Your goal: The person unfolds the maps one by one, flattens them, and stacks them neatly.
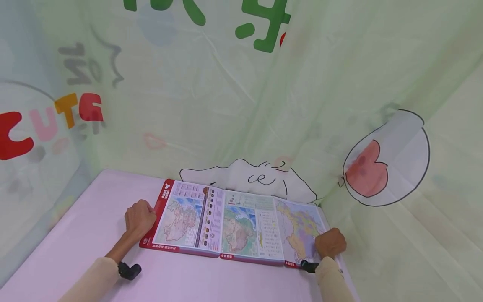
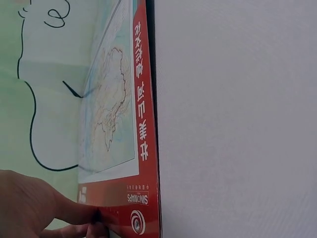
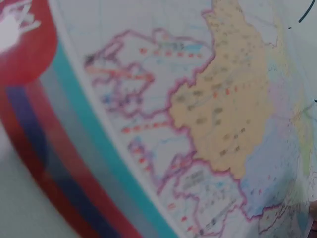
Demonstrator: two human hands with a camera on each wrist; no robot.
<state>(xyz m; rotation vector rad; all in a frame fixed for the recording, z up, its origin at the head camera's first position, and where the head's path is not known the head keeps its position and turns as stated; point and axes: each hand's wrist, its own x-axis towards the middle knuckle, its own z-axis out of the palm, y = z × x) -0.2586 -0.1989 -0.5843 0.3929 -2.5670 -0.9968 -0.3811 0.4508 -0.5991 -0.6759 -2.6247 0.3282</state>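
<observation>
A fold-out map (image 1: 245, 228) lies spread in panels, with a red strip down its left side and coloured maps printed on it. My left hand (image 1: 139, 217) pinches the red left edge; in the left wrist view the thumb and fingers of that hand (image 2: 34, 213) meet at the corner of the red border (image 2: 143, 183). At the far end, my right hand (image 1: 331, 242) grips the map's right edge, its fingers curled. The right wrist view is filled by the rightmost map panel (image 3: 223, 99) and the striped layers of its lower edge, with only a sliver of a finger showing.
Under the map is a pale pinkish-white table (image 1: 211, 279). Behind it hangs a pale green curtain (image 1: 226, 105) with cartoon drawings and coloured letters, reaching round to both sides. Dark wrist cameras sit on the left wrist (image 1: 129, 271) and the right wrist (image 1: 309, 266).
</observation>
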